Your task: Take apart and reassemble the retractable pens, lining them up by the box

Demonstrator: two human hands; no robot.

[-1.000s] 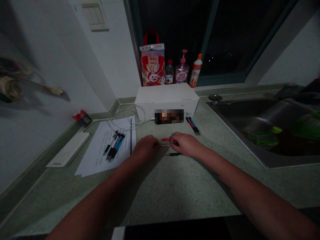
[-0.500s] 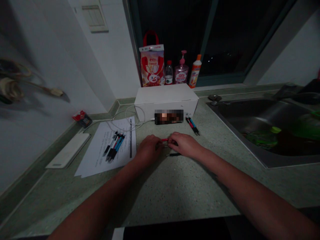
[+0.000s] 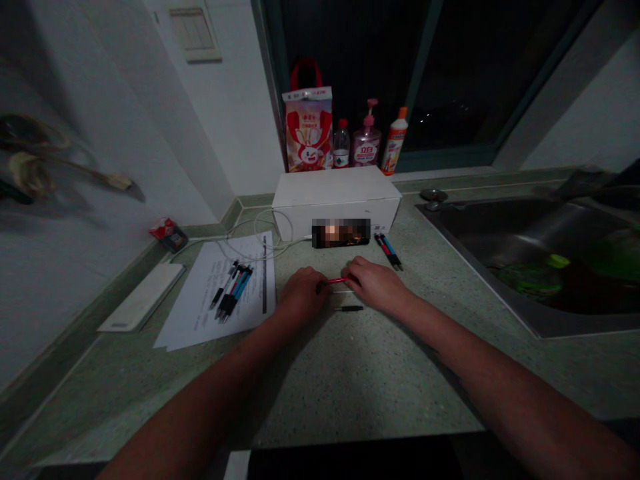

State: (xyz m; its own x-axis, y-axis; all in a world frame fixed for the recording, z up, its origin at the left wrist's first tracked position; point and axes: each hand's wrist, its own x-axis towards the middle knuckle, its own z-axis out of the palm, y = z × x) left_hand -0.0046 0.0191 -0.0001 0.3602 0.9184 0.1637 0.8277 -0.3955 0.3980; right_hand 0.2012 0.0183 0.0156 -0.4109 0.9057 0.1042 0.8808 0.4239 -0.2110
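A red pen barrel (image 3: 337, 281) spans the gap between my two hands just above the counter. My left hand (image 3: 303, 293) is closed around its left end, where a dark part shows at the fingers. On the other end, the fingers of my right hand (image 3: 376, 285) are pinched, hiding the tip. Just below lies a thin pale rod (image 3: 343, 292), possibly a refill. Nearer to me a short black pen part (image 3: 351, 309) with a narrow point rests on the counter.
Several pens (image 3: 233, 293) lie on printed sheets (image 3: 200, 300) at left, beside a white flat device (image 3: 143, 297). Two or so pens (image 3: 389, 252) sit right of a propped phone (image 3: 341, 235). Behind it stands a white box (image 3: 335, 189). A sink (image 3: 500, 293) is at right.
My right hand has drawn slightly away from my left, so more of the red barrel shows between them. The black part on the counter is more exposed. The view has shifted slightly.
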